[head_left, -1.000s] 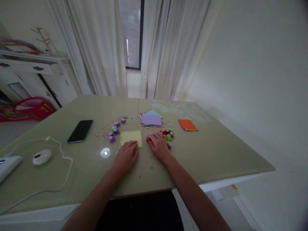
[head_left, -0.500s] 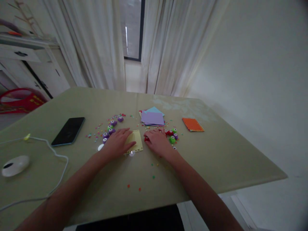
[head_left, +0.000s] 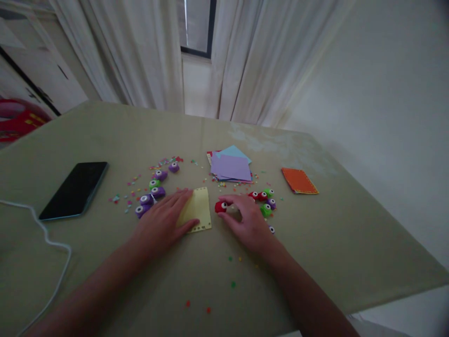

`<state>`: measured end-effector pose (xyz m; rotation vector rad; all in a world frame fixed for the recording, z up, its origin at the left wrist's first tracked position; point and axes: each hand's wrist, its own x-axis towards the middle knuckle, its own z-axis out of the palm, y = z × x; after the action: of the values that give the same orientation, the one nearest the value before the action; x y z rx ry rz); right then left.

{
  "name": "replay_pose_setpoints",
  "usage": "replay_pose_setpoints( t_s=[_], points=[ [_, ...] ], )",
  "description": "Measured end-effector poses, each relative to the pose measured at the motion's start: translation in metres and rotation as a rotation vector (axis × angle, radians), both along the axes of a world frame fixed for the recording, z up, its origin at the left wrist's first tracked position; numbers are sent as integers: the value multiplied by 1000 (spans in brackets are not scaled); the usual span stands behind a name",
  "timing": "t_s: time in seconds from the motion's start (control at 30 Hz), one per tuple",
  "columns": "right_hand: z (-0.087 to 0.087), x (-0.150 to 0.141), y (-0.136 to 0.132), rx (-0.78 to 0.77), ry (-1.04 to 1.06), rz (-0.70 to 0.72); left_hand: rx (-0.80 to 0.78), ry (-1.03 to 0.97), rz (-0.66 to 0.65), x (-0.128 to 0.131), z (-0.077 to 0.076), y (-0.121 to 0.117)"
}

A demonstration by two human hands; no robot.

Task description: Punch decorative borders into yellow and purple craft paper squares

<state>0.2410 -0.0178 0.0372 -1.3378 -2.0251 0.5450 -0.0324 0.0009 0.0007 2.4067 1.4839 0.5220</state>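
Observation:
A yellow sheet of paper (head_left: 199,206) with small holes along its edges lies on the table. My left hand (head_left: 164,217) rests flat on its left part, fingers stretched out, thumb near the lower edge. To the right of the sheet, my right hand (head_left: 247,220) has thumb and index finger round a small red paper punch (head_left: 220,207) with an eye-like white spot. The punch is apart from the sheet. Purple punches (head_left: 157,192) and a green punch (head_left: 154,184) line up beyond my left hand. Beside my right hand are red punches (head_left: 262,196) and another green punch (head_left: 265,210).
Purple and blue paper sheets (head_left: 231,167) are stacked farther back. Orange stitched squares (head_left: 300,181) lie to the right. A black-screened phone (head_left: 75,189) and a white cable (head_left: 58,243) are on the left. Tiny coloured paper bits (head_left: 133,180) are scattered about the table (head_left: 157,290).
My view has tilted down and come closer. My right hand has shifted so that the red punch shows between its thumb and index finger. My left hand stays on the yellow sheet.

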Motion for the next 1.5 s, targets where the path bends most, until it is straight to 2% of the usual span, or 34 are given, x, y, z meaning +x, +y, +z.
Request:
replay_pose_setpoints(
  t_s=[0.13, 0.23, 0.3, 0.47, 0.57, 0.9, 1.1, 1.3, 1.5],
  points=[
    [4, -2, -3, -143, 306, -61, -12, -79, 43, 0, -2, -1],
    [5, -3, -3, -207, 453, -128, -99, -226, 118, 1, 8, 1],
    [5, -2, -3, -248, 555, -151, -244, -381, 161, 3, 22, 1],
    [8, -2, -4, -332, 707, -128, -809, -823, 317, 6, 54, -7],
    [10, -4, -5, -367, 773, -74, -927, -940, 366, 7, 59, -12],
    [12, -6, -12, -383, 718, -24, -938, -956, 338, 6, 58, -13],
    [14, -10, -14, -451, 716, 28, -888, -923, 323, 7, 59, -16],
    [13, -12, -14, -337, 674, 55, -884, -893, 280, 5, 55, -16],
    [12, -12, -12, -305, 700, 62, -879, -906, 267, 4, 51, -16]
  ],
)
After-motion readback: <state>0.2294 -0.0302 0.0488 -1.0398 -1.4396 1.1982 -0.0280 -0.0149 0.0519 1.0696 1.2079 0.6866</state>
